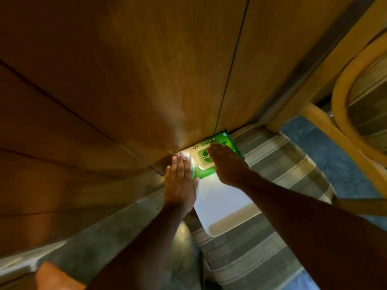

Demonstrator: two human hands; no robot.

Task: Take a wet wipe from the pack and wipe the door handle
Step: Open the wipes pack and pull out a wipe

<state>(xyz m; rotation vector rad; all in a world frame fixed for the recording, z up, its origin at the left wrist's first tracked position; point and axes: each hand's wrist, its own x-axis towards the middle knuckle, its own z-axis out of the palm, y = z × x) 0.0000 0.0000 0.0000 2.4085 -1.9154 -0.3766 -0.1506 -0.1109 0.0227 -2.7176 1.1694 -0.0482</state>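
Observation:
A green wet wipe pack (222, 143) with a white flip lid (199, 159) lies flat on a striped cushion (272, 160), close against a brown wooden door (146, 80). My left hand (180, 181) lies flat on the pack's near left end, thumb under its edge, holding it down. My right hand (228, 164) rests on top of the pack, its fingertips at the lid's right side. No wipe is out of the pack. The door handle is not in view.
A wooden chair frame (343, 143) with a curved back stands at the right over a blue floor (326, 151). A grey sill or ledge (117, 231) runs along the door's base at lower left. A bright light patch falls on the cushion below the pack.

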